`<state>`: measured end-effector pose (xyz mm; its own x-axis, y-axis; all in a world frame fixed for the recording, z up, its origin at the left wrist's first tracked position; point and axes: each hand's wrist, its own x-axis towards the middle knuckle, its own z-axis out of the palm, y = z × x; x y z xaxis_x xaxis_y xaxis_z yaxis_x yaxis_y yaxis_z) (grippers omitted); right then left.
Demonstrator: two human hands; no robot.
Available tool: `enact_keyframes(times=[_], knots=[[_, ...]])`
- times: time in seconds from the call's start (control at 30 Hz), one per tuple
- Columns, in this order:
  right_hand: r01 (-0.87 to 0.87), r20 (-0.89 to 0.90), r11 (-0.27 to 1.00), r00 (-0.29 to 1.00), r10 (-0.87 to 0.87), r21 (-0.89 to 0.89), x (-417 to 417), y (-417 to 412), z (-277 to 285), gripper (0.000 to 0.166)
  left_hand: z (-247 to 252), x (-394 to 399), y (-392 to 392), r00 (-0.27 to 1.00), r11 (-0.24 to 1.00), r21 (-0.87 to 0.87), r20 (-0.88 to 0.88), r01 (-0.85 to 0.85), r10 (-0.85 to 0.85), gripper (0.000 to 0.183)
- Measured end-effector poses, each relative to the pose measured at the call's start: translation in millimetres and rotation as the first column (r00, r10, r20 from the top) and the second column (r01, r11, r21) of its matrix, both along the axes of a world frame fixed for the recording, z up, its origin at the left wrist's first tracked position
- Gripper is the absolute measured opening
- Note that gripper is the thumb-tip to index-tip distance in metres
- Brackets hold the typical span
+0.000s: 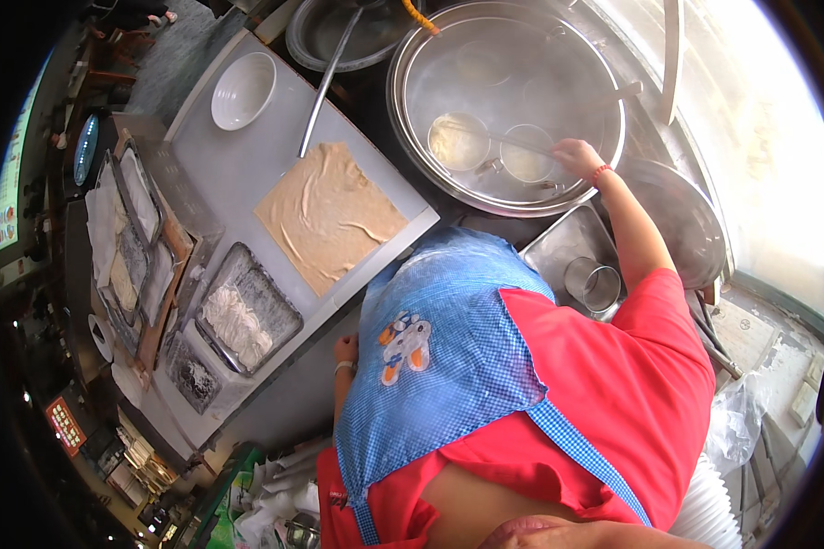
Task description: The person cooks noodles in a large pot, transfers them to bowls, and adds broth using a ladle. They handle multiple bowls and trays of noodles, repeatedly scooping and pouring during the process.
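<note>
Over a large round steaming metal pot (399, 117), my right hand (577, 159) grips a pair of long chopsticks (515, 141) whose tips reach into a round strainer. That strainer holds pale noodles (453, 142). A second round strainer (526, 152) with pale contents sits beside it, under the chopsticks. Steam blurs the far part of the pot. My left hand (347, 348) hangs low beside the blue checked apron (453, 329), near the counter's edge; its fingers are partly hidden, so its grip is unclear. On the counter lies a beige cloth (329, 216).
The counter (209, 171) also holds a white bowl (244, 91) and a tray with floury noodles (237, 326). Stacked trays (134, 240) stand farther left. Near my right arm are a metal lid (673, 219) and a rectangular metal basin (570, 237) holding a metal cylinder (592, 285).
</note>
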<state>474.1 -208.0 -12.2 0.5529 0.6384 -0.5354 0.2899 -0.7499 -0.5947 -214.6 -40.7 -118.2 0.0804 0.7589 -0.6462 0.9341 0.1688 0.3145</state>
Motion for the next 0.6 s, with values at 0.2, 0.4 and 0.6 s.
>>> enact_keyframes(times=[0.2,0.4,0.6], knots=[[-0.288,0.492,0.956,0.827,0.273,-0.047,-2.0,15.6,11.8,0.020,11.9,10.8,-16.9,0.998,0.998,-0.003,0.035,-0.061,0.061,0.034],[-0.519,0.439,0.827,0.705,0.557,-0.216,-39.1,81.2,-13.5,0.018,26.4,28.7,-11.0,0.974,0.989,-0.054,0.172,-0.140,0.147,0.025],[-0.500,0.341,0.574,0.483,0.806,-0.648,-53.5,132.1,70.9,0.019,19.3,32.5,-2.5,0.986,0.990,-0.063,0.100,-0.127,0.133,0.023]])
